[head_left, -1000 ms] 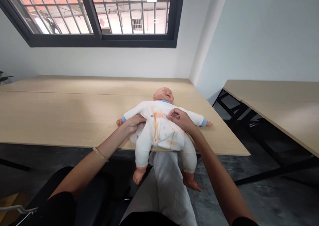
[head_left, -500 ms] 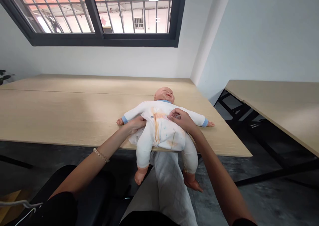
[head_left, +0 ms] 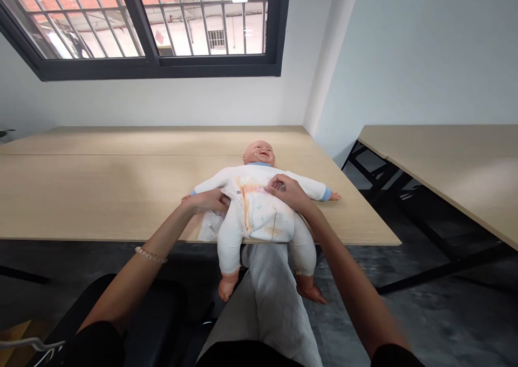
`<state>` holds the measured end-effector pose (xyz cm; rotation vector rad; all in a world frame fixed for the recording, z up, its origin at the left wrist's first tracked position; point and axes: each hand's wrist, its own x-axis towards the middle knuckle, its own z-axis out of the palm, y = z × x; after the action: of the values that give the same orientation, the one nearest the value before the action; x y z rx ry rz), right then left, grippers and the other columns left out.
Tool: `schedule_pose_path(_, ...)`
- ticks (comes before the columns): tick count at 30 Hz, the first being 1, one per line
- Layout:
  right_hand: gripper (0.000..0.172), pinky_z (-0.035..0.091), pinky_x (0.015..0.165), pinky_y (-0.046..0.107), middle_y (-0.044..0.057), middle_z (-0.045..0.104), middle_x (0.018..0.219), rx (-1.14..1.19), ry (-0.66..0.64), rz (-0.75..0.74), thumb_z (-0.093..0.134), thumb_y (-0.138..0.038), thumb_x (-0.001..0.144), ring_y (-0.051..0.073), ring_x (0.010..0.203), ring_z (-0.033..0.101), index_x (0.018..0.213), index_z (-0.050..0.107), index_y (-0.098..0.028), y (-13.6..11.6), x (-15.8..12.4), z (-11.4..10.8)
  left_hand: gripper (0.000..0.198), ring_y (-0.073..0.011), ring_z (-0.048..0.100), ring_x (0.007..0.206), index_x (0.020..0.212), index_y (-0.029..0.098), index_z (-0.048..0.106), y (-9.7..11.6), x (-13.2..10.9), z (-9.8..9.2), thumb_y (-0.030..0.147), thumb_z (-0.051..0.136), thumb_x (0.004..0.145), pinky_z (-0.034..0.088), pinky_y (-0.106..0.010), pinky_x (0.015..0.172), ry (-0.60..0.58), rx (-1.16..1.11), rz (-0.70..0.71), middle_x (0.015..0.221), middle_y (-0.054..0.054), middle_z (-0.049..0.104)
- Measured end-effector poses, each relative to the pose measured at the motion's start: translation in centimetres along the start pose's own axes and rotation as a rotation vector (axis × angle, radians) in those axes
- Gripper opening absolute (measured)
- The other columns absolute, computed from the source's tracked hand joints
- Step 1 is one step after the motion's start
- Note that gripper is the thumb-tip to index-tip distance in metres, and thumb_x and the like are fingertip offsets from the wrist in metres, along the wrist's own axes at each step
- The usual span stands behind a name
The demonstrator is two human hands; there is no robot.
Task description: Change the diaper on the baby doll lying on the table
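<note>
A baby doll in a white suit with blue cuffs lies on its back, its legs hanging over the table's front edge. Around its hips is a white diaper with orange and blue marks. My left hand is closed on the diaper's side at the doll's hip, and thin white material bunches beneath it. On the other side, my right hand pinches the upper front of the diaper near the waist. The fingertips of both hands are partly hidden.
The doll rests on a light wooden table against the wall. A second table stands to the right, beyond a gap. Below on the left is a dark chair. A barred window is above.
My left hand has shifted outward to the left, away from the doll's hip. My right hand stays at the diaper's waist. The whole view has turned slightly.
</note>
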<state>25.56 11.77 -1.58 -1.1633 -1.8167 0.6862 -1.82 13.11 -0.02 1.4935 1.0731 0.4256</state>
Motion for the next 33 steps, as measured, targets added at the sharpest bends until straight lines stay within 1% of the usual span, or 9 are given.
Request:
schedule_pose_path(2,0.027,0.044,0.072,0.031,0.003,0.064,0.083,0.011,0.005,-0.007,0.067,-0.045,0.081,0.017,0.076,0.055,0.080,0.061,-0.019,0.2,0.0,0.1,0.014,-0.0206,0.067,0.063,0.063,0.014,0.072,0.5,-0.4,-0.4,0.009,0.076,0.051,0.052,-0.026,0.058,-0.109,0.019,-0.028,0.068,-0.007,0.074)
schedule_pose_path(4,0.028,0.044,0.071,0.030,0.003,0.063,0.082,0.022,0.004,-0.005,0.067,-0.045,0.080,0.017,0.075,0.054,0.079,0.061,-0.018,0.2,0.0,0.1,0.018,-0.0202,0.068,0.066,0.069,0.017,0.074,0.8,-0.7,-0.8,0.014,0.080,0.052,0.054,-0.028,0.063,-0.151,0.006,-0.027,0.073,-0.006,0.075)
schedule_pose_path(10,0.027,0.044,0.070,0.030,0.003,0.063,0.082,0.008,0.007,0.007,0.067,-0.045,0.079,0.017,0.075,0.053,0.078,0.061,-0.018,0.2,0.1,0.2,0.037,-0.0197,0.072,0.076,0.088,0.018,0.075,-0.1,-1.5,-2.7,0.025,0.088,0.054,0.055,-0.028,0.074,-0.070,-0.031,-0.051,0.080,-0.007,0.077)
schedule_pose_path(16,0.026,0.044,0.070,0.029,0.002,0.062,0.081,0.003,-0.029,-0.018,0.067,-0.043,0.081,0.016,0.073,0.053,0.077,0.060,-0.019,0.1,0.4,0.7,0.042,-0.0221,0.071,0.086,0.096,0.020,0.074,-1.4,-2.9,-4.4,0.030,0.088,0.058,0.054,-0.027,0.073,0.030,0.025,0.000,0.085,-0.006,0.075)
schedule_pose_path(21,0.025,0.044,0.069,0.029,0.002,0.062,0.080,0.001,-0.021,-0.023,0.069,-0.041,0.080,0.016,0.072,0.053,0.076,0.060,-0.019,0.2,0.7,0.8,0.047,-0.0192,0.068,0.082,0.103,0.020,0.070,-1.4,-3.7,-3.8,0.030,0.088,0.060,0.052,-0.025,0.071,0.057,-0.006,0.043,0.080,-0.003,0.071)
schedule_pose_path(24,0.025,0.044,0.069,0.029,0.002,0.061,0.080,0.006,-0.019,-0.020,0.069,-0.041,0.080,0.016,0.072,0.052,0.076,0.060,-0.019,0.1,0.6,0.7,0.056,-0.0214,0.070,0.086,0.110,0.023,0.066,-1.1,-4.3,-2.9,0.026,0.088,0.059,0.053,-0.030,0.077,-0.009,0.002,0.014,0.085,-0.005,0.074)
schedule_pose_path(27,0.025,0.044,0.069,0.029,0.002,0.062,0.081,-0.001,-0.015,-0.021,0.068,-0.042,0.081,0.016,0.074,0.053,0.077,0.061,-0.019,0.0,0.4,0.7,0.068,-0.0214,0.070,0.079,0.120,0.025,0.063,-0.9,-5.2,-2.4,0.024,0.088,0.057,0.053,-0.028,0.070,-0.045,0.013,-0.061,0.084,-0.004,0.075)
schedule_pose_path(30,0.024,0.044,0.070,0.029,0.002,0.062,0.083,-0.008,-0.014,-0.028,0.068,-0.041,0.082,0.017,0.075,0.053,0.078,0.060,-0.019,0.1,0.3,0.7,0.070,-0.0218,0.069,0.069,0.119,0.022,0.067,-0.9,-6.2,-2.5,0.024,0.089,0.053,0.051,-0.025,0.057,0.026,0.026,-0.091,0.076,-0.002,0.072)
schedule_pose_path(33,0.021,0.044,0.071,0.030,0.002,0.061,0.083,-0.042,-0.007,-0.028,0.068,-0.037,0.083,0.017,0.075,0.054,0.077,0.059,-0.019,0.0,0.2,0.5,0.061,-0.0191,0.065,0.063,0.111,0.021,0.068,-1.1,-6.7,-2.9,0.028,0.088,0.054,0.050,-0.025,0.054,0.137,0.035,-0.039,0.069,0.001,0.066)
